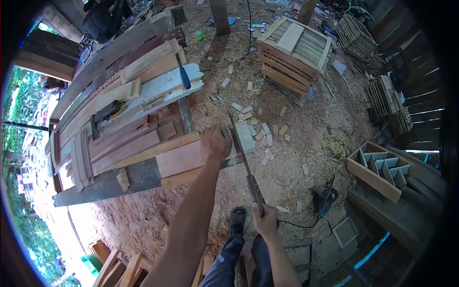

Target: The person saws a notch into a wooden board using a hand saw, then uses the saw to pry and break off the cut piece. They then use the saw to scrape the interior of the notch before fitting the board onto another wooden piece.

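My left hand (pixel 216 142) presses down on a pale reddish board (pixel 181 159) near its right end, fingers curled over its far side. The board lies on a workbench of planks, its end close to the saw blade. In my right hand (pixel 266 221) is the handle of a handsaw (pixel 245 160), its long narrow blade pointing away from me. The blade passes just right of my left hand, beside a pale wood piece (pixel 245 138). Small cut wood blocks (pixel 266 129) lie scattered on the ground beyond the blade.
A blue-handled chisel (pixel 184 76) and a hand plane (pixel 107 112) rest on the bench planks. Stacked slatted frames (pixel 291 57) stand at the back. At right are a divided wooden box (pixel 375 179) and a corded power tool (pixel 325 198). Sawdust covers the ground.
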Motion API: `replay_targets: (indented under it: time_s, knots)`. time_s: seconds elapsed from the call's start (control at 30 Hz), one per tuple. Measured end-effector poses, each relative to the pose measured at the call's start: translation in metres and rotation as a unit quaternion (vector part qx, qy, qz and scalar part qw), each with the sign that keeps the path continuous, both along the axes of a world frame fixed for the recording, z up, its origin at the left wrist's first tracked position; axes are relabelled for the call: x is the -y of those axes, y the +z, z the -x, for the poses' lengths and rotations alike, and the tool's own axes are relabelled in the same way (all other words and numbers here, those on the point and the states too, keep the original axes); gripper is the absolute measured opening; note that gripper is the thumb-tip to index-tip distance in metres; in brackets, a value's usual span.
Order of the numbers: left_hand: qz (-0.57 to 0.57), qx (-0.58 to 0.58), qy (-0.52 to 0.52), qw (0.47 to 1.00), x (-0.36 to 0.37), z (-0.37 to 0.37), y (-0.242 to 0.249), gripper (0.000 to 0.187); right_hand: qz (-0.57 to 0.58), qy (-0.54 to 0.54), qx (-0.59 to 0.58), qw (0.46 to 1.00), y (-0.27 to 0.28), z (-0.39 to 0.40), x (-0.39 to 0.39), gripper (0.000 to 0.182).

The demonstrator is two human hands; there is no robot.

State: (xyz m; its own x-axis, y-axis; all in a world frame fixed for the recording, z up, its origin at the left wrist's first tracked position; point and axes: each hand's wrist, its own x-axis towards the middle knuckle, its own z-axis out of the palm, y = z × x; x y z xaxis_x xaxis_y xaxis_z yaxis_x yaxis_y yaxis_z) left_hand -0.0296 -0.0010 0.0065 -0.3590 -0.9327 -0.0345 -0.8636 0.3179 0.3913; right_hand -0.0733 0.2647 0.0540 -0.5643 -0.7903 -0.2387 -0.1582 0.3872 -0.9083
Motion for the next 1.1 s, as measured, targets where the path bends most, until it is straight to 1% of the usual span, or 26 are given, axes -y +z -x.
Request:
replay_targets:
  time_s: [0.03,0.1,0.2,0.23,0.37,0.47,0.53,0.57,0.63,0.67,0.73,0.77,0.8,0.83,0.87,0.93,0.97,1.0,1.03,1.1]
  knots:
    - [-0.003,0.001,0.000,1.000,0.003,0.004,-0.004,0.030,-0.003,0.000,0.001,1.000,-0.002,0.002,0.002,0.035]
    - [0.124,-0.061,0.016,0.990,-0.001,0.005,-0.011,0.031,-0.026,-0.020,-0.023,0.999,-0.004,-0.001,0.000,0.037]
    - [0.095,-0.040,0.015,0.995,0.000,0.006,-0.011,0.031,-0.033,-0.042,-0.003,0.999,0.003,-0.011,0.011,0.039]
    - [0.094,-0.033,0.018,0.995,0.002,0.007,-0.010,0.031,-0.015,-0.048,0.001,0.999,0.003,-0.013,0.013,0.039]
    - [0.058,-0.009,0.026,0.998,-0.002,0.007,-0.005,0.030,-0.034,-0.059,0.048,0.996,0.000,-0.004,0.008,0.039]
    - [0.069,-0.012,0.036,0.997,-0.002,0.006,-0.011,0.029,-0.009,-0.053,0.054,0.997,-0.001,0.001,0.008,0.039]
    - [0.083,-0.022,0.035,0.996,-0.001,0.007,-0.010,0.029,0.008,-0.044,0.012,0.999,0.006,0.002,0.012,0.041]
    - [0.076,-0.025,0.037,0.996,-0.003,0.007,-0.009,0.029,0.010,-0.044,0.012,0.999,0.004,0.002,0.010,0.041]
    - [0.070,-0.027,0.045,0.996,-0.001,0.005,-0.007,0.030,0.004,-0.034,0.091,0.995,-0.008,0.003,0.003,0.045]
    - [0.064,-0.018,0.043,0.997,0.000,0.005,-0.006,0.030,0.002,-0.030,0.092,0.995,-0.011,0.003,0.000,0.045]
    - [0.055,-0.017,0.041,0.997,-0.001,0.007,-0.005,0.030,-0.017,-0.031,0.162,0.986,-0.017,0.007,-0.004,0.052]
    - [0.055,-0.015,0.039,0.998,-0.001,0.006,-0.003,0.030,-0.017,-0.030,0.157,0.987,-0.019,0.011,-0.004,0.052]
    - [0.056,-0.013,0.037,0.998,-0.001,0.007,-0.003,0.030,0.010,-0.077,0.265,0.961,-0.021,0.015,-0.005,0.053]
    - [0.055,-0.015,0.040,0.998,-0.002,0.008,-0.003,0.030,0.036,-0.122,0.370,0.920,-0.021,0.018,-0.005,0.053]
    - [0.063,-0.022,0.041,0.997,-0.002,0.008,-0.004,0.030,0.036,-0.121,0.369,0.921,-0.020,0.018,-0.006,0.053]
    - [0.074,-0.024,0.042,0.996,-0.001,0.006,-0.006,0.030,-0.017,-0.073,0.198,0.977,-0.014,0.010,-0.001,0.050]
    - [0.074,-0.020,0.041,0.996,-0.001,0.005,-0.008,0.029,-0.017,-0.073,0.200,0.977,-0.010,0.004,0.002,0.050]
    - [0.074,-0.016,0.040,0.996,-0.001,0.005,-0.009,0.029,-0.019,-0.041,0.096,0.994,0.004,0.000,0.011,0.048]
    - [0.071,-0.016,0.038,0.997,-0.001,0.006,-0.007,0.029,-0.021,-0.009,-0.009,1.000,0.011,-0.002,0.014,0.045]
    - [0.055,-0.010,0.040,0.998,-0.001,0.007,-0.004,0.026,-0.030,-0.005,-0.005,1.000,0.005,-0.003,0.010,0.042]
